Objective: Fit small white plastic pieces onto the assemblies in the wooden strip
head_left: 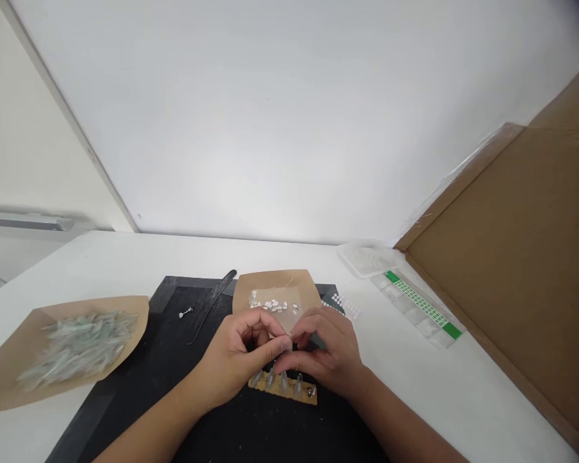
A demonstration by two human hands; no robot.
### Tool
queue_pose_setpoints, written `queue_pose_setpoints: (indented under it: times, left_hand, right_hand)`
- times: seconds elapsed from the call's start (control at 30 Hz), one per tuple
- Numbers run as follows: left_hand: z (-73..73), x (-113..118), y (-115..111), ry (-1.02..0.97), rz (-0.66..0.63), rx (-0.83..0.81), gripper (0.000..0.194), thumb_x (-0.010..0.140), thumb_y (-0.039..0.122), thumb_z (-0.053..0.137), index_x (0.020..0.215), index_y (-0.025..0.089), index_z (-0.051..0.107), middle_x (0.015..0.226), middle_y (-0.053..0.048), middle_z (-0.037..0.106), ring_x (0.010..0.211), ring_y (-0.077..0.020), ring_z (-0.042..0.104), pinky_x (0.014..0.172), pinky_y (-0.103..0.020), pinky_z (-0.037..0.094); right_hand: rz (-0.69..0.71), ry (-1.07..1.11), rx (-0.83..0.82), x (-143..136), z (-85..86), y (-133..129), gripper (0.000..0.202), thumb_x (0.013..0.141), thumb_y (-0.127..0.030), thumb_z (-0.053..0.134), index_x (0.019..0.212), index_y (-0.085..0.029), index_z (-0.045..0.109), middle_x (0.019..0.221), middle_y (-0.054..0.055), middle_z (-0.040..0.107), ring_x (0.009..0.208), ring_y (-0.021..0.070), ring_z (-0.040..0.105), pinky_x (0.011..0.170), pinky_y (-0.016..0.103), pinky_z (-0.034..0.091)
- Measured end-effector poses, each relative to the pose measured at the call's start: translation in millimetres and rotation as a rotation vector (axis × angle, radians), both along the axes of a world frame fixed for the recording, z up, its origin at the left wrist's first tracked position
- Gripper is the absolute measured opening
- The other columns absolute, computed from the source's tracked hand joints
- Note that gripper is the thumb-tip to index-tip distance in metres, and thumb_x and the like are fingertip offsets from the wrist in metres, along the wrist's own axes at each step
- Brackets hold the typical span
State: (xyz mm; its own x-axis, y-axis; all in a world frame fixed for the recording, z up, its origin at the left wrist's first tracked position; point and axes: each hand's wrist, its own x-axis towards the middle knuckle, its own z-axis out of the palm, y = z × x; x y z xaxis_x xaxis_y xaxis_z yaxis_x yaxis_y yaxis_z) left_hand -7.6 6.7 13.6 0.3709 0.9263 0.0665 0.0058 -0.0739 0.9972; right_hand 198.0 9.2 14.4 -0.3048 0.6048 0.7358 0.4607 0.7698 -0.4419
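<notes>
My left hand [244, 350] and my right hand [325, 347] meet over the black mat, both closed in a pinch. Between their fingertips is a small translucent piece [289, 346], mostly hidden by the fingers. Just below them lies a tan strip holder [292, 393] bearing several clear, pointed nail tips [284, 382] and a small metal stand [311, 391] at its right end. Beyond the hands, a brown paper tray [275, 280] holds several small white oval pieces [273, 304]; my hands cover its near side.
Black mat [174, 360] under the work. At left, a brown paper tray [4, 373] piled with pale translucent slips [82, 347]. A black nail file [215, 302] and a small metal stand [186, 312] lie nearby. Right: white dot stickers [346, 305], a green-striped clear packet [422, 305], cardboard [511, 270].
</notes>
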Motion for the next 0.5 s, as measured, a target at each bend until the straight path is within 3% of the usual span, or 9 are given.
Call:
queue_pose_setpoints:
  times: [0.17, 0.33, 0.5]
  left_hand:
    - [0.9, -0.6, -0.2, 0.014, 0.003, 0.003, 0.030, 0.088, 0.046, 0.080, 0.086, 0.017, 0.074, 0.073, -0.004, 0.071, 0.064, -0.0143, 0.063, 0.056, -0.023, 0.049]
    - [-1.7, -0.7, -0.3, 0.012, -0.014, -0.027, 0.031, 0.088, 0.048, 0.080, 0.087, 0.017, 0.073, 0.077, -0.005, 0.072, 0.066, -0.0150, 0.064, 0.057, -0.023, 0.048]
    - [-2.1, -0.8, -0.1, -0.010, -0.018, -0.066, 0.032, 0.088, 0.047, 0.081, 0.088, 0.016, 0.072, 0.077, -0.004, 0.071, 0.064, -0.0126, 0.059, 0.058, -0.022, 0.045]
  right_hand:
    - [0.004, -0.005, -0.007, -0.7, 2.1, -0.7, 0.036, 0.085, -0.051, 0.087, 0.084, -0.025, 0.064, 0.063, -0.006, 0.068, 0.053, 0.0123, 0.064, 0.060, 0.028, 0.044]
    - [0.008, 0.004, -0.011, -0.1, 0.1, -1.6, 0.034, 0.085, -0.049, 0.088, 0.097, -0.026, 0.067, 0.069, -0.006, 0.073, 0.054, 0.0117, 0.066, 0.061, 0.028, 0.047]
    - [0.014, -0.021, -0.021, 1.1, 2.1, -1.5, 0.035, 0.086, -0.055, 0.086, 0.093, -0.026, 0.067, 0.068, -0.005, 0.071, 0.054, 0.0128, 0.065, 0.058, 0.027, 0.048]
